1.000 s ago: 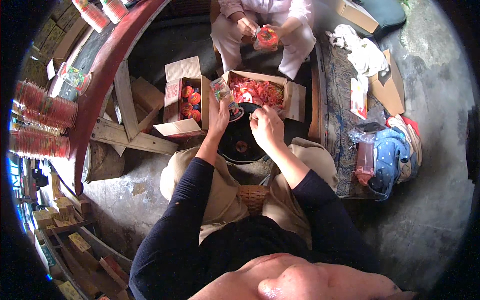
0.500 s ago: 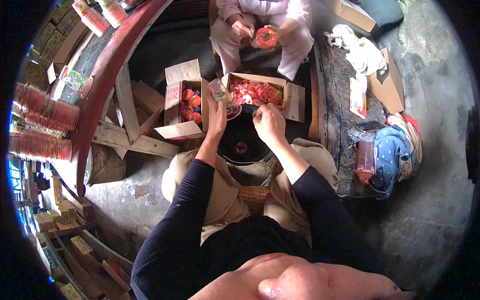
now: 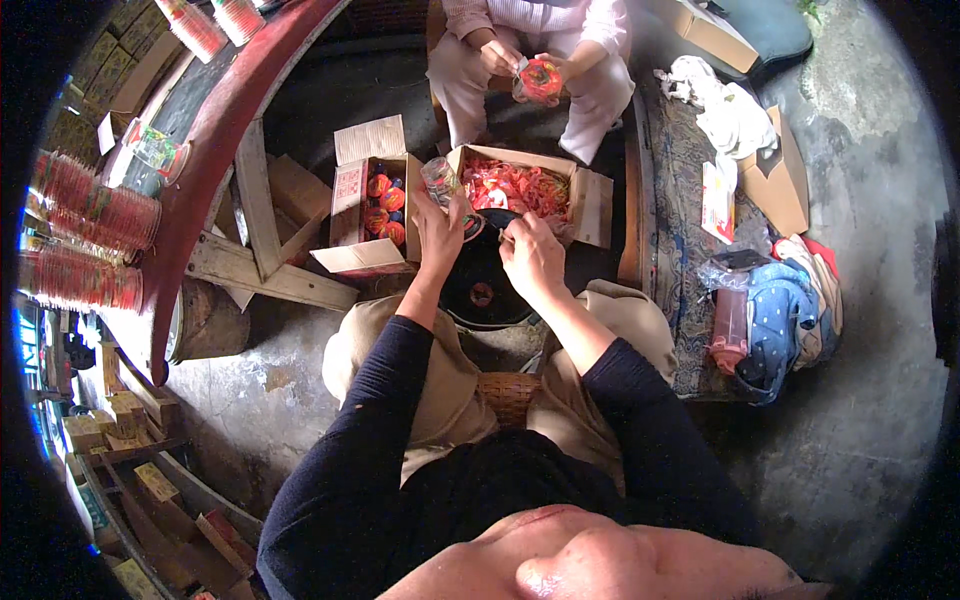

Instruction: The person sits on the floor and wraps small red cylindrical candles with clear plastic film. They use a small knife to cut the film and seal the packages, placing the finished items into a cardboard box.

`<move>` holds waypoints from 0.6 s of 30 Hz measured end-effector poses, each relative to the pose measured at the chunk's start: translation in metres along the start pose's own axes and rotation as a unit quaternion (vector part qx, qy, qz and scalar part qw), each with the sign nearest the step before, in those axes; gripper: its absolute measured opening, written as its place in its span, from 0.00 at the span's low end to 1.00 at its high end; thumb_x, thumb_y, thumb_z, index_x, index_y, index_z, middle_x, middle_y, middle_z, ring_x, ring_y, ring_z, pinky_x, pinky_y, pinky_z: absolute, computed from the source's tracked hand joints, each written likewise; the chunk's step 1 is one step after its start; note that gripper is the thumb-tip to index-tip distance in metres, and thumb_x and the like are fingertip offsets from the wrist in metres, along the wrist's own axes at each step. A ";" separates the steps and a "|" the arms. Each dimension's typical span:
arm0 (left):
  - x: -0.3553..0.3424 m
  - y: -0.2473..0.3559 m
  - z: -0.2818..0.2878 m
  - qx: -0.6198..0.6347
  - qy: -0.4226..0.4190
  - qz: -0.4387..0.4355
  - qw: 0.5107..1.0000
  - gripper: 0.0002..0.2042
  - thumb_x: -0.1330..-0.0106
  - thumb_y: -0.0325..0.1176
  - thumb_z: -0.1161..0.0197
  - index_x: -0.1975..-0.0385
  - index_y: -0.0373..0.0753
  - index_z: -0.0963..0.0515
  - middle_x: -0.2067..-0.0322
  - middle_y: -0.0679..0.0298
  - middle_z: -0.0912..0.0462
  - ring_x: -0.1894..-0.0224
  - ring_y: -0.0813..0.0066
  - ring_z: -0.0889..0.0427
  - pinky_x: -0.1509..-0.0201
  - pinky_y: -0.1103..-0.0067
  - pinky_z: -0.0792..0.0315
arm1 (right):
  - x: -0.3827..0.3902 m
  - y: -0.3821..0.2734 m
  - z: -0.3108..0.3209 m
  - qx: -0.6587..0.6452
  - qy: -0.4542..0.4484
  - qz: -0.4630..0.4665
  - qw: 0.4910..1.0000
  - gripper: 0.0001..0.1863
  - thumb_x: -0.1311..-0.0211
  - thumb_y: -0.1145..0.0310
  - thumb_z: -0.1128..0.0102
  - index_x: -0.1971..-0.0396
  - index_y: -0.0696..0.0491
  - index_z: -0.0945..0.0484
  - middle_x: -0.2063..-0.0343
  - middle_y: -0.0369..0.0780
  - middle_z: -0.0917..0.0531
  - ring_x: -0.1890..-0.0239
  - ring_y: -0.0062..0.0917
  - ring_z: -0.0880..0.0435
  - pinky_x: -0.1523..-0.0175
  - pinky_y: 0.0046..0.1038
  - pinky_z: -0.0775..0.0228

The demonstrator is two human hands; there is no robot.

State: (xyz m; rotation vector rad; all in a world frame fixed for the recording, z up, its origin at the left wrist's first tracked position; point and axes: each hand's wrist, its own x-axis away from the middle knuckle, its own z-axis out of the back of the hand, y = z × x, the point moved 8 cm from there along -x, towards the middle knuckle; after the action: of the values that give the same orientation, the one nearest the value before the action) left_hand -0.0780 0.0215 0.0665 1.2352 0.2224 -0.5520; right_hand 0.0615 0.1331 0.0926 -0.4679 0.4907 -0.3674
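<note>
My left hand [image 3: 438,238] is closed around a clear plastic cup [image 3: 440,178], tilted, with its rim end toward my right hand. Close to that rim, my right hand [image 3: 535,258] has its fingers pinched together; what they grip is too small to tell. Both hands are over a black tub [image 3: 492,318] between my knees, with a small reddish round piece [image 3: 481,294] inside it. Just beyond the tub stands an open carton [image 3: 591,205] of red plastic strips. To its left, another open carton [image 3: 347,205] holds several red-and-orange round items [image 3: 378,221].
Across from me a seated person holds a red-topped clear container [image 3: 540,80]. A red-edged table [image 3: 215,130] at left carries stacks of clear-and-red cups [image 3: 95,205]. At right, a patterned bench [image 3: 680,300] bears white cloth, a pink bottle [image 3: 730,325] and a blue bag [image 3: 783,310].
My right hand has shifted slightly left and down, nearer the cup. The left hand has turned the cup a little. The person opposite has turned the red-topped container.
</note>
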 end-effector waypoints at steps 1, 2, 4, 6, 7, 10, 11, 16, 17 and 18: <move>0.001 0.001 0.000 0.012 -0.002 0.012 1.000 0.25 0.33 0.42 0.44 0.48 0.27 0.43 0.58 0.41 0.24 0.56 0.43 0.23 0.53 0.61 0.31 | 0.000 -0.001 -0.003 0.014 -0.004 0.004 1.000 0.08 0.53 0.74 0.36 0.72 0.55 0.24 0.66 0.44 0.25 0.58 0.37 0.22 0.57 0.37 0.26; 0.003 -0.003 -0.002 0.041 -0.022 0.059 0.997 0.25 0.32 0.42 0.45 0.47 0.28 0.43 0.56 0.42 0.27 0.53 0.47 0.25 0.49 0.63 0.33 | 0.000 -0.001 -0.007 0.027 -0.009 0.008 1.000 0.08 0.54 0.74 0.36 0.72 0.55 0.24 0.66 0.44 0.25 0.58 0.37 0.22 0.57 0.37 0.26; 0.006 -0.007 -0.007 0.099 -0.063 0.150 0.982 0.25 0.30 0.42 0.46 0.45 0.29 0.45 0.50 0.45 0.31 0.47 0.56 0.30 0.42 0.68 0.37 | -0.002 0.002 -0.011 0.038 -0.007 0.010 0.999 0.07 0.53 0.73 0.36 0.73 0.56 0.25 0.67 0.45 0.25 0.59 0.38 0.22 0.57 0.38 0.27; 0.006 -0.018 -0.012 0.166 -0.050 0.186 0.967 0.26 0.30 0.43 0.47 0.43 0.30 0.45 0.48 0.48 0.32 0.46 0.58 0.31 0.41 0.70 0.38 | -0.004 0.012 -0.018 0.013 -0.008 -0.017 1.000 0.07 0.52 0.73 0.37 0.73 0.57 0.25 0.66 0.45 0.25 0.61 0.39 0.21 0.57 0.38 0.27; 0.006 -0.024 -0.012 0.199 -0.042 0.204 0.958 0.27 0.29 0.44 0.47 0.42 0.31 0.46 0.47 0.49 0.32 0.45 0.60 0.32 0.40 0.70 0.38 | -0.004 0.016 -0.021 -0.001 -0.009 -0.030 1.000 0.06 0.52 0.73 0.37 0.74 0.57 0.25 0.66 0.45 0.25 0.61 0.40 0.21 0.57 0.39 0.27; 0.008 -0.034 -0.011 0.255 0.000 0.293 0.922 0.28 0.28 0.45 0.48 0.40 0.31 0.47 0.45 0.53 0.34 0.45 0.65 0.33 0.39 0.74 0.40 | -0.004 0.016 -0.011 -0.024 0.011 -0.048 0.999 0.06 0.51 0.73 0.38 0.74 0.57 0.25 0.66 0.46 0.25 0.63 0.41 0.21 0.57 0.39 0.27; 0.008 -0.034 -0.011 0.254 0.002 0.290 0.923 0.28 0.28 0.45 0.48 0.40 0.31 0.48 0.45 0.54 0.34 0.45 0.66 0.34 0.39 0.74 0.40 | -0.005 0.012 -0.006 -0.025 0.015 -0.041 0.999 0.06 0.51 0.73 0.38 0.74 0.57 0.25 0.66 0.45 0.25 0.63 0.40 0.21 0.57 0.38 0.27; 0.006 -0.057 -0.015 0.211 -0.001 0.205 0.956 0.29 0.27 0.46 0.50 0.37 0.33 0.50 0.45 0.56 0.35 0.45 0.67 0.34 0.40 0.76 0.38 | -0.001 -0.010 0.010 -0.010 0.022 0.015 1.000 0.07 0.51 0.74 0.38 0.72 0.56 0.25 0.66 0.44 0.26 0.61 0.37 0.22 0.58 0.35 0.25; 0.008 -0.064 -0.018 0.217 -0.005 0.226 0.950 0.29 0.27 0.47 0.50 0.37 0.34 0.50 0.46 0.57 0.35 0.45 0.68 0.34 0.42 0.75 0.37 | -0.001 -0.011 0.010 -0.001 0.030 0.026 0.999 0.07 0.52 0.74 0.37 0.72 0.55 0.25 0.67 0.43 0.25 0.61 0.37 0.22 0.58 0.36 0.26; 0.010 -0.066 -0.020 0.222 -0.011 0.247 0.943 0.29 0.27 0.47 0.50 0.37 0.35 0.49 0.46 0.58 0.35 0.45 0.69 0.33 0.43 0.75 0.35 | -0.001 -0.010 0.008 0.007 0.038 0.035 0.999 0.07 0.53 0.75 0.37 0.71 0.55 0.25 0.68 0.42 0.25 0.62 0.37 0.22 0.59 0.36 0.26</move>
State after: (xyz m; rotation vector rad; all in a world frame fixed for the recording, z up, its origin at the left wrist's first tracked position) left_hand -0.1003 0.0232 0.0002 1.6527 -0.2457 -0.1764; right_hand 0.0626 0.1280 0.1043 -0.4228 0.5775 -0.3218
